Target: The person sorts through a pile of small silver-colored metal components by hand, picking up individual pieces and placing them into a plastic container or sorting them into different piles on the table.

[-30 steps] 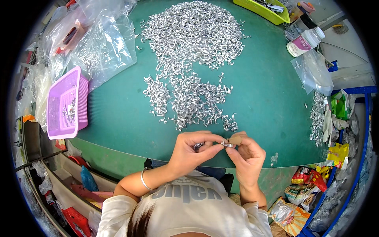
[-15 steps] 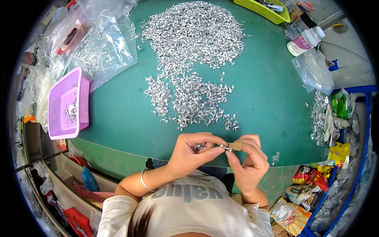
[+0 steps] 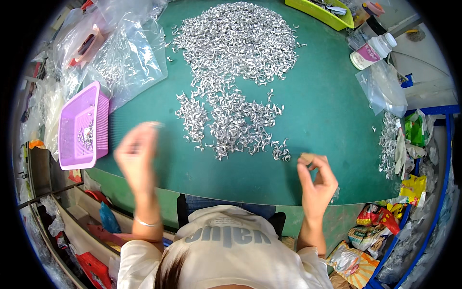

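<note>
My left hand [image 3: 138, 156] is over the left part of the green table, between the purple basket and the pile. Motion blurs it, but its fingers look pinched together on a small silvery metal piece [image 3: 156, 124]. Dark specks show in its palm. On the right, my right hand [image 3: 317, 183] has its thumb and forefinger closed together, a tan wrap [image 3: 307, 157] around the fingertip; whether anything is between them cannot be made out. Just left of it lies a small cluster [image 3: 280, 151] of curved silver metal pieces, beside the big pile [image 3: 236, 41] of the same.
The purple basket [image 3: 102, 127] at the left holds several silver pieces. Clear plastic bags [image 3: 139, 62] lie behind it. A yellow-green tray [image 3: 322, 17], a white bottle [image 3: 368, 54] and another bag [image 3: 382, 91] sit far right. More metal pieces [image 3: 389, 144] lie along the right edge.
My hands were together at the near table edge, working on a small metal piece. The left has swung left toward the purple basket; the right has moved right and slightly farther from me.
</note>
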The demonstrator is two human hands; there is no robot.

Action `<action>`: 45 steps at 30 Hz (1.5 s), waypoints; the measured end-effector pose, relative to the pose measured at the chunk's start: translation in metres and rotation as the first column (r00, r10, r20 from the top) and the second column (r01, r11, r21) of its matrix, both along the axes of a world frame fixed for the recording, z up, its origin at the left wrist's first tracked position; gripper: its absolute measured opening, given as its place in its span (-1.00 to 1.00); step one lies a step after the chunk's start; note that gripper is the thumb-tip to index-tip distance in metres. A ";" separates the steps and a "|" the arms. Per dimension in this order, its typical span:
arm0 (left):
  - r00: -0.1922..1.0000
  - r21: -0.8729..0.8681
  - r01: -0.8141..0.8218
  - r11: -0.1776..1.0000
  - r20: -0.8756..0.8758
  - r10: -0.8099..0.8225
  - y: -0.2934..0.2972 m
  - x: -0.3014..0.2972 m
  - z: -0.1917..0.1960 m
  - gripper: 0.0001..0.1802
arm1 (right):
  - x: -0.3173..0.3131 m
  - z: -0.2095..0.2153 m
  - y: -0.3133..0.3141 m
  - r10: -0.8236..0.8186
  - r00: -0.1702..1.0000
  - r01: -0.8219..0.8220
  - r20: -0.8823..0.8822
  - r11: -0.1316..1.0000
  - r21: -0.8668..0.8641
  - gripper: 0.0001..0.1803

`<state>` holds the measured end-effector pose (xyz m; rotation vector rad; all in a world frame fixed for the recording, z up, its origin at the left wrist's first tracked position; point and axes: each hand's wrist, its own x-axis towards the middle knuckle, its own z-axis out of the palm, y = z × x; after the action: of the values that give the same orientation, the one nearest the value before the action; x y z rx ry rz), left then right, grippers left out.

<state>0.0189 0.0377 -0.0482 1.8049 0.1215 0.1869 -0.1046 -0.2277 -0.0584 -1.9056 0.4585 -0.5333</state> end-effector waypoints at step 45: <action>0.631 -0.611 0.527 0.591 -0.186 -0.754 -0.103 -0.054 -0.010 -0.80 | 0.006 0.004 0.031 0.168 0.982 -0.184 0.084 0.783 0.595 -0.82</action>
<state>-0.0355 -0.0656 -0.0583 1.2114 -0.1943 -0.7465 -0.0985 -0.1968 -0.0541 -1.3017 0.3690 -0.2413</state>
